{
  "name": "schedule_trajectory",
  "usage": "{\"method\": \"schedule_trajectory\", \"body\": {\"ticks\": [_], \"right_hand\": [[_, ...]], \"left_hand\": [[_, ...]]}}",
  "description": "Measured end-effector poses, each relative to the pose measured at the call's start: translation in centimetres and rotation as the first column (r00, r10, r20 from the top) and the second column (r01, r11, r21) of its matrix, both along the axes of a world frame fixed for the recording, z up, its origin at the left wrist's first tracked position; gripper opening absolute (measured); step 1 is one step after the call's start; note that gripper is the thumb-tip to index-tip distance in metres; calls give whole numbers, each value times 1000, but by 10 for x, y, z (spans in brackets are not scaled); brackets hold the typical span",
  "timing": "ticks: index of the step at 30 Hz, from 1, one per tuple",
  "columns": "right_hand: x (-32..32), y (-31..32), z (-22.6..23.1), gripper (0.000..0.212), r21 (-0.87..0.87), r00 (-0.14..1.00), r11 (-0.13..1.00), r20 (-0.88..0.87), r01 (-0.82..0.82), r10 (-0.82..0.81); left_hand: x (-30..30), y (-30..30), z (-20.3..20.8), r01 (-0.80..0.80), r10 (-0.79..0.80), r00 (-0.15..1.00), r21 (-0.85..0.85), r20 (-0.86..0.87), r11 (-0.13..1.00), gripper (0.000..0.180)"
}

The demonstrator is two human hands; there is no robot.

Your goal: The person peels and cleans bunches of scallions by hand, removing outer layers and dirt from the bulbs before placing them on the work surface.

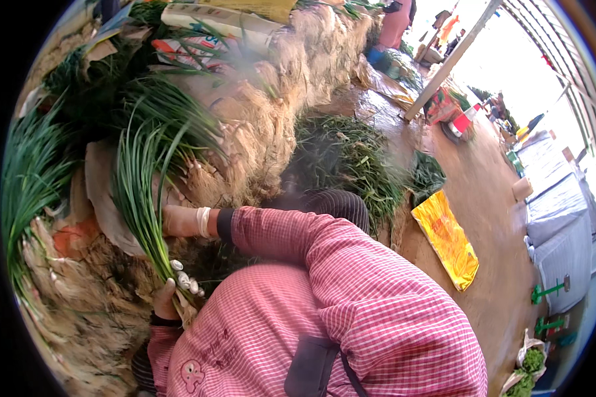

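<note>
Your left hand [165, 303] grips the scallion bunch [146, 225] low; right hand [179, 220] beside it — closure unclear; slackness could scatter stalks.

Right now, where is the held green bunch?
The green bunch is left of centre in the head view, its bulbs at the left hand, leaves beside the right hand.

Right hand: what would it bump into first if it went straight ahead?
The right hand would probably meet the green onions first, though I can't tell whether it's touching them.
</note>
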State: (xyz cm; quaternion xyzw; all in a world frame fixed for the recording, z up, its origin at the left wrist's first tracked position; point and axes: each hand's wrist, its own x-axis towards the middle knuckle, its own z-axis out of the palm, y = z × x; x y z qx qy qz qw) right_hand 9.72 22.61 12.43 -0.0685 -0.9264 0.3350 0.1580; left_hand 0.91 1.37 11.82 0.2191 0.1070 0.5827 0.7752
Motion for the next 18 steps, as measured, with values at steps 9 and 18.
{"method": "schedule_trajectory", "body": {"ticks": [9,18], "right_hand": [[69,-14,-30,24,320,666,919,740,-230,-91],[-2,27,-6,31,746,669,666,487,16,-562]], "left_hand": [[-42,-33,11,-354,377,884,131,-277,926,33],[-53,-1,-7,-393,361,918,-273,-164,878,23]]}}
